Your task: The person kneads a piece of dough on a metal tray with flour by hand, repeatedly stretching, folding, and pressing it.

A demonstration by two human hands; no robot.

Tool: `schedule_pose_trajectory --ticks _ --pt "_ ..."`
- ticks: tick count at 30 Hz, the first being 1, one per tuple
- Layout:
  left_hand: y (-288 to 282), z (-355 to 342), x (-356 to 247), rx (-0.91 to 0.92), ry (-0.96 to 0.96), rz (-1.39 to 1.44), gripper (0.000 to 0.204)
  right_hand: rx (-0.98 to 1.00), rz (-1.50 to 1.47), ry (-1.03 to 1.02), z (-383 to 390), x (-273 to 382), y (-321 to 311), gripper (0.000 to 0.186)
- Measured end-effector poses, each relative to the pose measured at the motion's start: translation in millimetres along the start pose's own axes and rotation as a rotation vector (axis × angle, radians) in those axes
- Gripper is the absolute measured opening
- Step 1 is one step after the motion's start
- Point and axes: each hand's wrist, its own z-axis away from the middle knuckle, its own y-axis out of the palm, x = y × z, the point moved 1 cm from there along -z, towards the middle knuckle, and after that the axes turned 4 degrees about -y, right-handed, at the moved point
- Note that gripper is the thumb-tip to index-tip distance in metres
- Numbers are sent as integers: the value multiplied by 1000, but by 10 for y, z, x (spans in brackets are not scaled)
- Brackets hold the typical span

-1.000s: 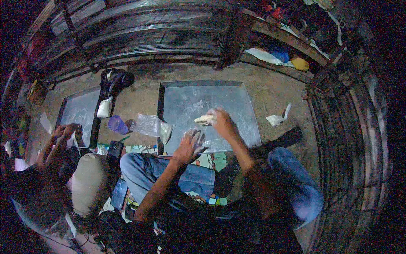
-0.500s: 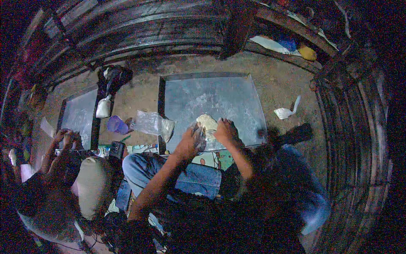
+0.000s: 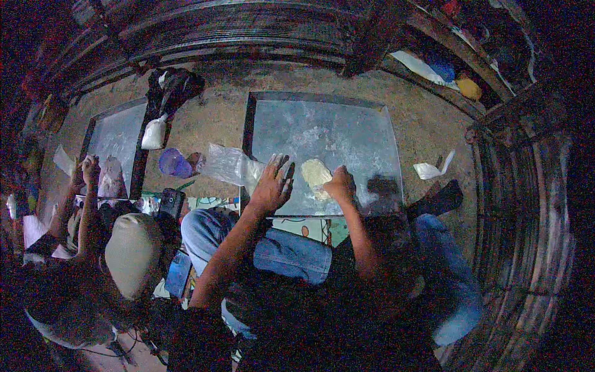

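Note:
A pale, flattened lump of dough (image 3: 315, 172) rests on a large grey, low-rimmed tray (image 3: 365, 133) dusted with white flour. My right hand (image 3: 341, 184) is closed at the dough's lower right edge, its fingers curled down on it. To the left of the dough, my left hand (image 3: 273, 186) is held apart from it, fingers stretched out and floury. Just beside that hand, a clear plastic bag (image 3: 224, 164) with some white powder in its end lies over the tray's left rim.
A purple cup (image 3: 173, 163) stands left of the bag, near a tied bag of white powder (image 3: 154, 134). Further left, a co-worker's hands (image 3: 88, 170) are at a second tray (image 3: 114, 133). A small white bag (image 3: 427, 169) lies on the ground at right.
My left hand has come off the dough and moved left, its fingers opening out. The right hand stays at the dough's right side. The whole view has shifted slightly.

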Motion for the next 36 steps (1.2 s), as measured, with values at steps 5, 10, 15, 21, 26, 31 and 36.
schedule_pose_trajectory --ticks 5,10,15,21,26,31,36 --pt "-12 59 61 33 43 -96 51 106 143 -175 -69 23 -8 48" --pt "-85 155 88 90 35 -97 51 194 17 -212 -6 146 -55 44" --pt "17 52 99 61 31 -38 57 186 -279 -345 -24 79 -58 33" --pt "33 -170 -376 42 -825 1442 62 533 -1039 -373 -6 136 -130 46" --pt "-80 -247 -310 334 -790 1483 42 707 -974 -490 -32 37 -183 45" --pt "-122 -277 -471 192 -851 1282 28 408 -736 -364 4 5 -117 40" --pt "-28 -258 -501 -41 -765 884 26 103 -216 -80 175 352 -21 64"
